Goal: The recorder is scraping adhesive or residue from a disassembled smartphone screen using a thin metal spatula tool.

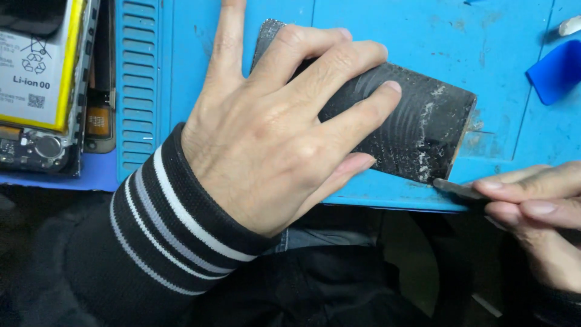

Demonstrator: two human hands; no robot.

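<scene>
A dark flat phone panel [417,121], scuffed with white residue, lies on a blue work mat [399,36]. My left hand [272,127] presses flat on it, fingers spread over its left and middle part. My right hand [532,212] at the lower right pinches a thin metal blade tool [454,188], whose tip touches the panel's lower right corner. A black sleeve with white stripes covers my left wrist.
An opened phone body with a white and yellow battery [36,72] lies at the far left on the mat. A blue plastic pick [554,72] rests at the upper right. The mat's front edge runs just below the panel.
</scene>
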